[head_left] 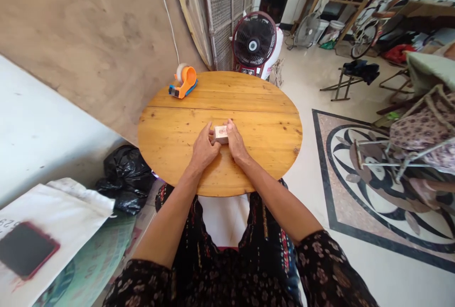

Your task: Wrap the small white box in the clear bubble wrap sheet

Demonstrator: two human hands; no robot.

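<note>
A small pale box with a reddish print on top (221, 132) rests near the middle of the round wooden table (263, 103). On its left side is my left hand (205, 148), its fingers curved around that end of the box. My right hand (236, 141) grips the right side, with the thumb lying over the box's top edge. Both sets of fingertips are close together around the box, and its underside is hidden.
An orange tape dispenser (186, 83) stands at the table's back left. Behind the table is a fan (254, 41). Black plastic bags (126, 174) and a phone (26, 249) on a white sack lie to the left.
</note>
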